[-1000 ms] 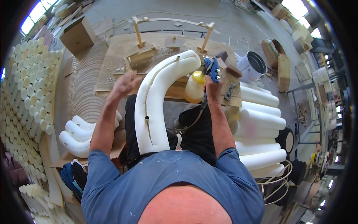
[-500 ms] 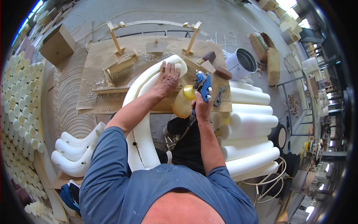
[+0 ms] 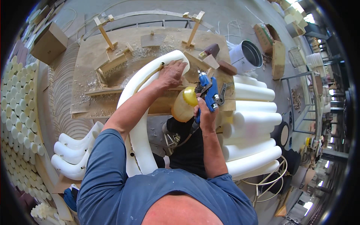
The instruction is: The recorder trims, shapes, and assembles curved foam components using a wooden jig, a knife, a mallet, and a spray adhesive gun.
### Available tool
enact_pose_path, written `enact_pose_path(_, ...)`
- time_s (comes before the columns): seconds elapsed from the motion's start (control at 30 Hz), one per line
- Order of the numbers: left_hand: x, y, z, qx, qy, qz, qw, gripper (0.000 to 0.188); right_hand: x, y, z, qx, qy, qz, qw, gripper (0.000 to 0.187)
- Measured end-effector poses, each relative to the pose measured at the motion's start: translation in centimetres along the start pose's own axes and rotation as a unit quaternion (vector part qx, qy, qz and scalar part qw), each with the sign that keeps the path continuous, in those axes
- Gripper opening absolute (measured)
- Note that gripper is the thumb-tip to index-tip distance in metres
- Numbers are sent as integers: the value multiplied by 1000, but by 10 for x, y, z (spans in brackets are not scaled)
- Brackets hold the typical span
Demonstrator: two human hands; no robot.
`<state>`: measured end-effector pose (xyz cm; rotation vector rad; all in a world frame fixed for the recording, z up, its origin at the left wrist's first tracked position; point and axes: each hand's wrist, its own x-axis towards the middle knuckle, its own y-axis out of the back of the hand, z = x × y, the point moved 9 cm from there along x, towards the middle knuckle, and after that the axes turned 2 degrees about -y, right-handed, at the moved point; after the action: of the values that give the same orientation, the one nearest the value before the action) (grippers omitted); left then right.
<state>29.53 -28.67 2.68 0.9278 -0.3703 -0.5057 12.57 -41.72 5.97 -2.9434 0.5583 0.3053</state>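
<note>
A long curved white foam piece (image 3: 143, 148) leans from my body up over the workbench. A brown strip with a dark peg end runs along its groove. My left hand (image 3: 173, 74) lies on the foam's far end, fingers stretched out over its surface and inner edge. My right hand (image 3: 206, 116) is wrapped round the handle of a blue spray gun (image 3: 208, 87). A translucent yellow cup (image 3: 185, 105) hangs on the gun's left side, and a hose runs down from the handle. The gun's nozzle points away from me, apart from the foam.
The wooden workbench (image 3: 88, 67) carries shavings, wooden jigs and dark blocks (image 3: 227, 67). A grey bucket (image 3: 245, 54) stands beyond its right corner. White foam cylinders (image 3: 255, 118) are stacked at right. Bent white tubes (image 3: 71, 152) lie at left, near a cardboard box (image 3: 48, 43).
The foam piece has turned, bringing the brown strip and its peg end into view. My left hand has shifted toward the foam's right edge. The spray gun has moved slightly right and nearer.
</note>
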Motion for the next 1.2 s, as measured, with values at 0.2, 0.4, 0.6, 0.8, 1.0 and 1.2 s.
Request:
enact_pose_path(0.2,-4,-6,2,56,-129,24,990,54,2,-3,-3,21,21,4,1000,18)
enact_pose_path(0.4,-21,2,26,178,-115,-21,977,41,20,-17,-12,-62,-45,-11,997,18)
enact_pose_path(0.6,-29,-1,29,166,-115,-47,978,34,41,-31,-20,-114,-86,-36,989,18)
enact_pose_path(0.8,-36,-3,25,115,-131,-41,984,31,53,-33,-17,-96,-111,-35,989,19)
enact_pose_path(1.0,-35,-10,22,131,-120,-75,981,31,59,-41,-12,-115,-104,-40,987,23)
enact_pose_path(1.2,-36,-9,18,118,-167,14,979,28,62,-43,-9,-103,-127,-26,986,22)
